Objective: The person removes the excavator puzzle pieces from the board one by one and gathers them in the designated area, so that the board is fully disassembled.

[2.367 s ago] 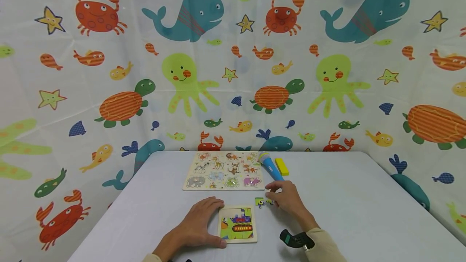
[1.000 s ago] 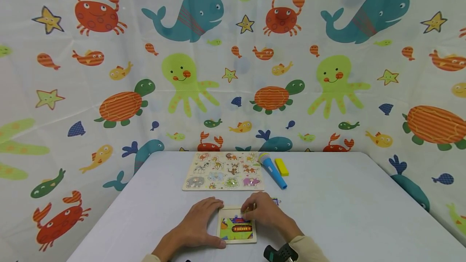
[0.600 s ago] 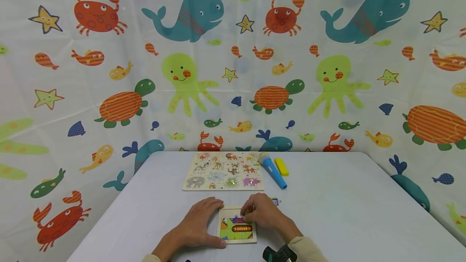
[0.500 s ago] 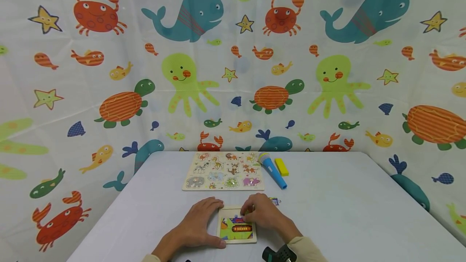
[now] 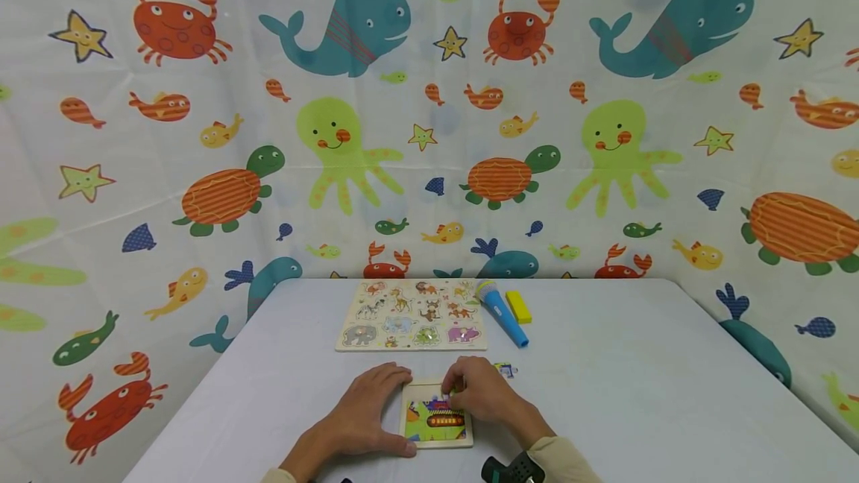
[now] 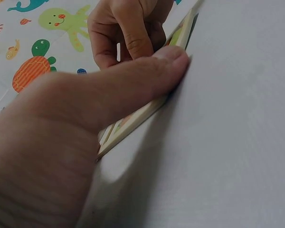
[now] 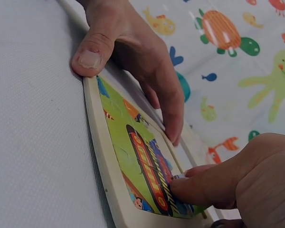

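A small square jigsaw puzzle in a pale wooden frame (image 5: 436, 445) lies flat on the table, its picture showing a tracked vehicle on green. My left hand (image 5: 365, 407) holds the frame's left side, thumb at the near corner and fingers by the far one. At the upper right part of the picture, my right hand (image 5: 485, 391) pinches a small puzzle piece (image 7: 199, 208), mostly hidden under the thumb and fingertips. In the right wrist view the right thumb (image 7: 199, 185) is right down at the puzzle's surface. One loose puzzle piece (image 5: 505, 370) lies just beyond the right hand.
Behind the frame lies a wooden animal puzzle board (image 5: 344, 345). To its right are a blue toy microphone (image 5: 505, 317) and a yellow block (image 5: 519, 306). A sea-animal curtain (image 5: 429, 170) hangs behind the white table (image 5: 617, 379). The right wrist wears a black device (image 5: 511, 468).
My right hand has taken one of two loose pieces right of the frame and brought it left over the puzzle, where it has since barely shifted. My left hand stays put.
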{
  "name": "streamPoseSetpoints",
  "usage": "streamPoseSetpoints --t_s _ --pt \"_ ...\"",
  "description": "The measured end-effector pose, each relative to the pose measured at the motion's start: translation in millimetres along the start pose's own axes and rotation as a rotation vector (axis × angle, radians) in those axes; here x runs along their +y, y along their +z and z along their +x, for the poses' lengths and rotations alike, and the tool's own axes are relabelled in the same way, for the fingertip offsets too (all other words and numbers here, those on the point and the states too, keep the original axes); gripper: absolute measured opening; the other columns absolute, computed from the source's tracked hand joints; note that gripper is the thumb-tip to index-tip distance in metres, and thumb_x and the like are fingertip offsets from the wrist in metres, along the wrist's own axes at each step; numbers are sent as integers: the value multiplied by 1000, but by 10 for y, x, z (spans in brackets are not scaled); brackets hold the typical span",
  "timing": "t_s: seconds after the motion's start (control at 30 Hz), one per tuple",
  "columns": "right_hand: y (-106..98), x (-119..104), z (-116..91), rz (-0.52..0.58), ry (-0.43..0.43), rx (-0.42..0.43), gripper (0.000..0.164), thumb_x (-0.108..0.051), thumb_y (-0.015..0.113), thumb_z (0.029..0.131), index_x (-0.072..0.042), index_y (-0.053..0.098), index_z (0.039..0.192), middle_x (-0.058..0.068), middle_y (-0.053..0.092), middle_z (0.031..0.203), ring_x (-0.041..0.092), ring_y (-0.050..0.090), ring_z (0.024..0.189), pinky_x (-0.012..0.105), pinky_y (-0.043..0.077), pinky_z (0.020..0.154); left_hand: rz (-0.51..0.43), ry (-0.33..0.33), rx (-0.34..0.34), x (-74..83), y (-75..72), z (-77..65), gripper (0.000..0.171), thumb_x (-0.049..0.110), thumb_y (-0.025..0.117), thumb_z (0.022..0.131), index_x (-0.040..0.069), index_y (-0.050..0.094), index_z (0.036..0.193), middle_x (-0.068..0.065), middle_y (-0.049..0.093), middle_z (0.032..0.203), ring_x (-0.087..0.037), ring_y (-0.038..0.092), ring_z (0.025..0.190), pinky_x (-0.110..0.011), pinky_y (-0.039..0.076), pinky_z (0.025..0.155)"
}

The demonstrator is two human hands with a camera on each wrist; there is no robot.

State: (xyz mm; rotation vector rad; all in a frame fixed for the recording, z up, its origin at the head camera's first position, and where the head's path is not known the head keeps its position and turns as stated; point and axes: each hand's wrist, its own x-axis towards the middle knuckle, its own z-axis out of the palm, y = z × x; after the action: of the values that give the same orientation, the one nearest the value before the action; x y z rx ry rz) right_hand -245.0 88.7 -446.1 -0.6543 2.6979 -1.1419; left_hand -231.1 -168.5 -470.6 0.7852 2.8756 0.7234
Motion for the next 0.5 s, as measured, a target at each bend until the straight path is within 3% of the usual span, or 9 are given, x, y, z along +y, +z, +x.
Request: streamPoseSetpoints --t_s 0.27,0.5 --pt "-3 0 17 -13 -28 29 12 -7 82 83 -17 74 81 -7 56 92 16 52 90 32 45 80 -4 12 -1 1 -7 -3 104 83 71 66 20 52 146 0 48 152 -32 35 146 -65 26 119" --pt "-12 11 11 -24 -31 18 13 -8 82 83 -20 75 83 -8 58 91 15 51 87 27 42 74 -7 -3 -8 14 -10 -3 105 84 71 65 21 51 146 0 47 153 -32 34 147 -65 25 119"
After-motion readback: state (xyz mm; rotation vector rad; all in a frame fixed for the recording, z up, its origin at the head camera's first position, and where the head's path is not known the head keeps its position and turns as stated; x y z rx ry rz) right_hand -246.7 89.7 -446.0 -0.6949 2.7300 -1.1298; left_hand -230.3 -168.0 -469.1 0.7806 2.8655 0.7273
